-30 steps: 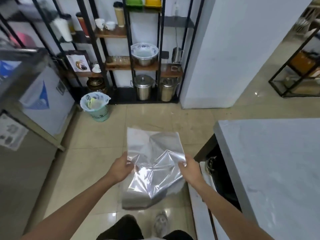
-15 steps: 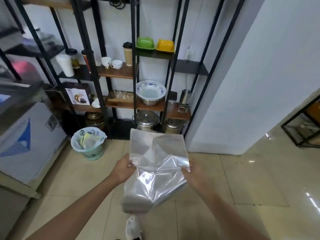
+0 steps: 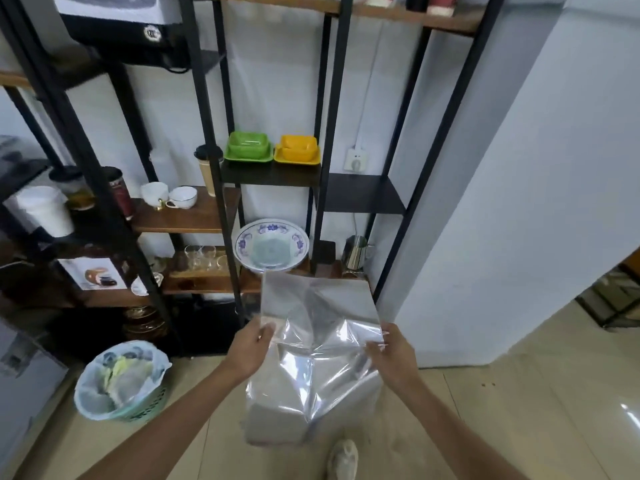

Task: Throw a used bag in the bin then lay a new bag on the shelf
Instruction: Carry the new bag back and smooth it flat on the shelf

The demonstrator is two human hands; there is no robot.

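Observation:
I hold a crinkled clear plastic bag [image 3: 313, 355] in front of me with both hands. My left hand [image 3: 250, 348] pinches its left edge and my right hand [image 3: 393, 353] grips its right edge. The bag hangs down over the floor, its top edge level with the lower shelf boards. A green bin [image 3: 121, 382] lined with a pale bag, holding scraps, stands on the floor to the lower left. The black-framed shelf unit [image 3: 270, 174] with wooden boards rises directly ahead.
The shelves carry a blue-patterned bowl [image 3: 272, 244], green [image 3: 247, 147] and yellow [image 3: 298, 150] dishes, cups [image 3: 169, 196], glasses and a steel jug [image 3: 355, 251]. A white wall corner [image 3: 502, 202] stands on the right. My shoe [image 3: 343, 459] is on the tiled floor.
I have walked closer to the shelf unit and the view has tilted upward. The marble counter has left the view. Both hands still hold the bag the same way.

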